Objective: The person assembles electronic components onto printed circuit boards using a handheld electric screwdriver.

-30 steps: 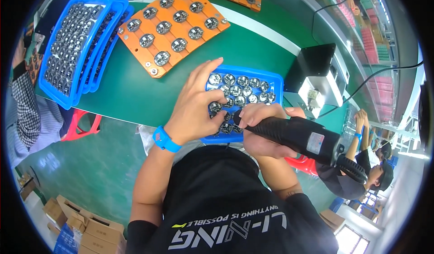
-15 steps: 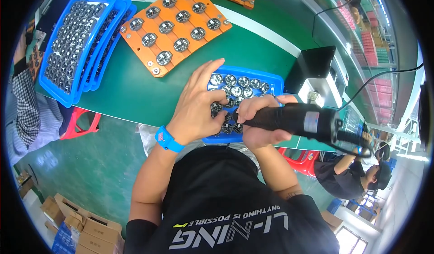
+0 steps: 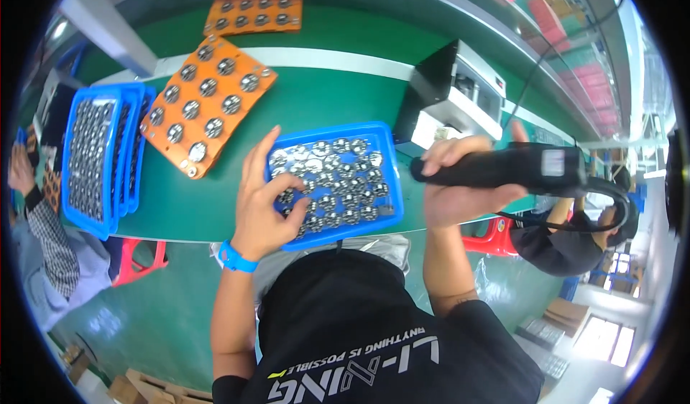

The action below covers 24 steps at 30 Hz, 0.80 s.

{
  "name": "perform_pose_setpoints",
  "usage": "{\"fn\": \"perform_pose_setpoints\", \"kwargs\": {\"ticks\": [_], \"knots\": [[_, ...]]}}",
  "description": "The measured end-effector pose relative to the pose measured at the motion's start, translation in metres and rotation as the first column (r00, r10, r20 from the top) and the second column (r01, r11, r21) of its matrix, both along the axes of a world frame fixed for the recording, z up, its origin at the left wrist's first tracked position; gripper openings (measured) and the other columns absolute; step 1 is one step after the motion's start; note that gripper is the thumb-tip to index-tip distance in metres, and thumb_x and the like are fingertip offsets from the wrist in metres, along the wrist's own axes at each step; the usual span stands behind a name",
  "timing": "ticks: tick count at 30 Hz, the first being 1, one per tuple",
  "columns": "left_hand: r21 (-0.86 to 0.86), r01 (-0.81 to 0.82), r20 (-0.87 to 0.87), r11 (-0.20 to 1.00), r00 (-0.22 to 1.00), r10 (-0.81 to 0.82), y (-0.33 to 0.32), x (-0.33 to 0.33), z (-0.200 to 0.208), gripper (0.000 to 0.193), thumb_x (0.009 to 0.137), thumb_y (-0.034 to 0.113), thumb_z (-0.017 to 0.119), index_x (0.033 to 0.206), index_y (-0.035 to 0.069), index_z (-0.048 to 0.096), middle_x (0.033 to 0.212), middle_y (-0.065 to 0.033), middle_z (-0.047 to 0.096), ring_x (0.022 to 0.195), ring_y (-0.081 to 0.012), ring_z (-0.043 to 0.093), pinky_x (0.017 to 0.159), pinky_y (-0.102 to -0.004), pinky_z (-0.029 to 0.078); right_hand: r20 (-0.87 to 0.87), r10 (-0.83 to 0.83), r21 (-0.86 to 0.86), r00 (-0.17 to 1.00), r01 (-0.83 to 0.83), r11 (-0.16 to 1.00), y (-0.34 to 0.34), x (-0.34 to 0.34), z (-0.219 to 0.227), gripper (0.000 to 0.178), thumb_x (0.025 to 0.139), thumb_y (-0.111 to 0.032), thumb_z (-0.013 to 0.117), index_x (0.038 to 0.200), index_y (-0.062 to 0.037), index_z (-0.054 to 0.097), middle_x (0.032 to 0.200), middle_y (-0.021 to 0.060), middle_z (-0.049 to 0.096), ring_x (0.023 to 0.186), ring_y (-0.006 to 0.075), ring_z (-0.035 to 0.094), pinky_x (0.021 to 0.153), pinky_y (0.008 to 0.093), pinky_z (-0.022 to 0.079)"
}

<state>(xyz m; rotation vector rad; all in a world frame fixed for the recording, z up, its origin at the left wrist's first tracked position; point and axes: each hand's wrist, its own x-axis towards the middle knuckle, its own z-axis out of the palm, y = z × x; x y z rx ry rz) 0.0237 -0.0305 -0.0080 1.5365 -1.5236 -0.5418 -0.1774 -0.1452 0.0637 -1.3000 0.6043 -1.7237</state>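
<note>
My right hand [image 3: 460, 188] is wrapped around a black corded power screwdriver [image 3: 507, 170], raised to the right of a blue tray [image 3: 392, 181]. Its tip points left, near a white and black boxy machine [image 3: 449, 106]. Rows of small round metal parts [image 3: 338, 181] fill the tray. My left hand [image 3: 266, 203], with a blue band at the wrist, lies over the tray's left side. Thumb and index finger curl around a round metal part [image 3: 286, 196] there, while the other fingers stretch along the rim. Part of their contact is hidden.
An orange fixture plate [image 3: 198, 109] bearing round parts lies behind on the left; another orange plate [image 3: 255, 19] is farther back. Several stacked blue trays [image 3: 108, 217] stand at left. Co-workers sit on both sides, by red stools [image 3: 140, 260]. A cord trails from the screwdriver.
My right hand has moved the screwdriver from over the tray to the right, toward the boxy machine. My left hand keeps its curled pose at the tray. The view has shifted.
</note>
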Motion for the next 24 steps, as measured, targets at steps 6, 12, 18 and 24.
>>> {"fn": "perform_pose_setpoints", "kwargs": {"ticks": [6, 12, 18, 24], "knots": [[-0.021, -0.042, 0.192, 0.999, 0.980, 0.045, -0.005, -0.009, 0.004, 0.016, 0.067, 0.003, 0.066, 0.081, 0.006, 0.058, 0.151, -0.0236, 0.036, 0.137, -0.0475, 0.034, 0.111, -0.0545, 0.029, -0.040, -0.204, -0.137, 0.978, 0.197, 0.971, -0.041, -0.059, 0.015, 0.076, 0.094, -0.074, 0.031, 0.133, -0.0094, 0.031, 0.064, 0.0113, 0.053, 0.044, 0.0218, 0.048, 0.046, 0.0344, 0.044], [-0.007, -0.027, 0.206, 1.000, 0.978, 0.028, -0.008, -0.009, 0.006, 0.016, 0.066, 0.002, 0.063, 0.080, 0.005, 0.055, 0.151, -0.0239, 0.035, 0.138, -0.0484, 0.031, 0.112, -0.0562, 0.026, -0.180, -0.257, -0.113, 0.949, 0.240, 0.964, -0.044, -0.058, 0.001, 0.073, 0.093, -0.073, 0.036, 0.127, -0.0076, 0.034, 0.064, 0.0108, 0.053, 0.045, 0.0210, 0.048, 0.046, 0.0336, 0.043], [-0.006, -0.040, 0.196, 0.999, 0.980, 0.040, -0.007, -0.009, 0.005, 0.016, 0.065, 0.002, 0.063, 0.079, 0.005, 0.055, 0.151, -0.0234, 0.036, 0.138, -0.0474, 0.032, 0.112, -0.0553, 0.027, -0.194, -0.225, -0.079, 0.955, 0.213, 0.974, -0.042, -0.058, -0.002, 0.073, 0.090, -0.073, 0.044, 0.123, -0.0083, 0.036, 0.062, 0.0100, 0.051, 0.045, 0.0199, 0.045, 0.046, 0.0330, 0.041], [0.001, -0.048, 0.132, 0.999, 0.990, 0.048, -0.004, -0.004, 0.000, 0.019, 0.066, 0.005, 0.070, 0.080, 0.006, 0.058, 0.151, -0.0215, 0.035, 0.138, -0.0466, 0.031, 0.112, -0.0542, 0.027, -0.039, 0.064, 0.087, 0.997, -0.061, 0.994, -0.019, -0.040, -0.001, 0.075, 0.089, -0.077, 0.040, 0.126, -0.0115, 0.037, 0.061, 0.0092, 0.049, 0.044, 0.0211, 0.046, 0.046, 0.0342, 0.041]]}}
